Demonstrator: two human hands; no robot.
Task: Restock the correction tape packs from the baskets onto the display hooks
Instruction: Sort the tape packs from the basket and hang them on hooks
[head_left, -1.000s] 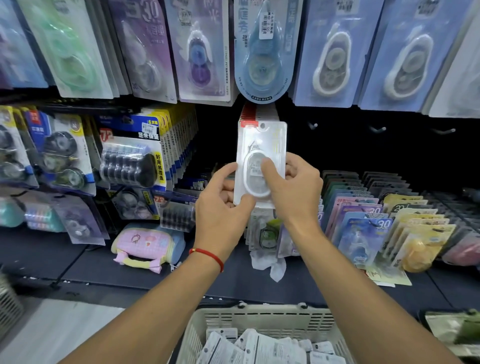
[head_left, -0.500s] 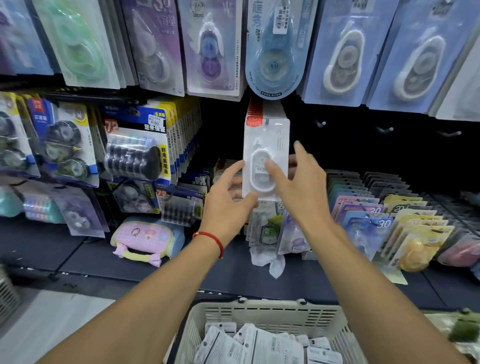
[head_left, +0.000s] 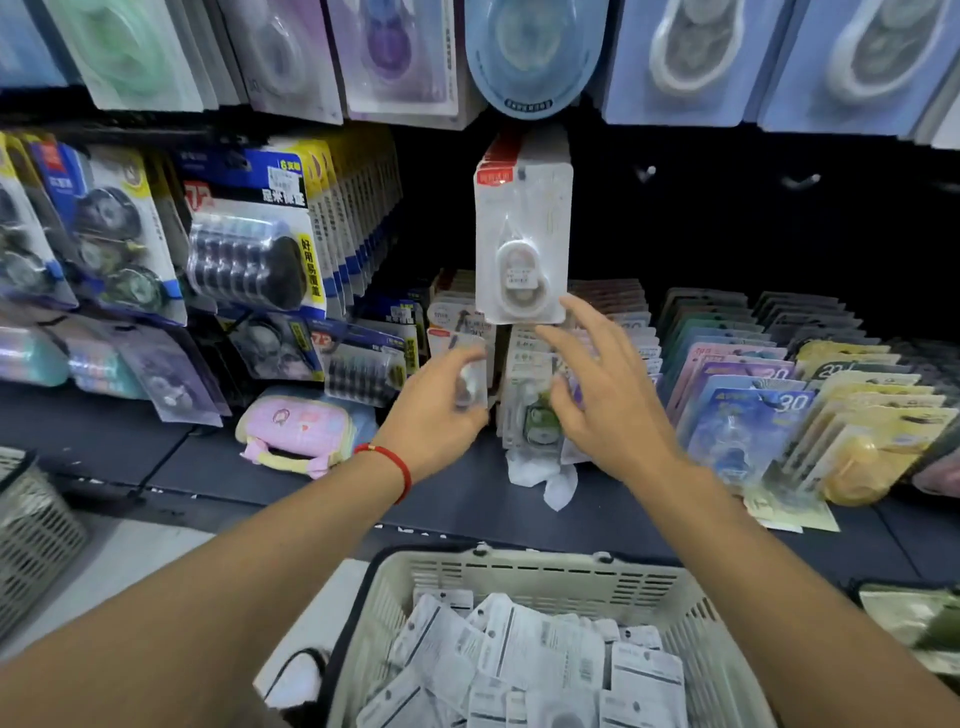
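clear plastic blister pack (head_left: 522, 236) with red header strip and white oval correction tape inside, hanging on a display hook at centre, in front of more packs of the same kind. below it, at the near edge, cream slatted basket (head_left: 524, 579) holding a heap of packs lying back side up. half a second earlier held from both sides at its lower part; now free of both hands and hanging alone. left hand (head_left: 434, 415) lowered under the pack, fingers loosely bent and apart, blurred by motion, gripping nothing. right hand (head_left: 605, 395) just below the pack's lower right corner, fingers spread and straight, contact with the corner not discernible. hook itself hidden behind the header. print on the pack too small to read. upper row of packs cut off by the top edge.
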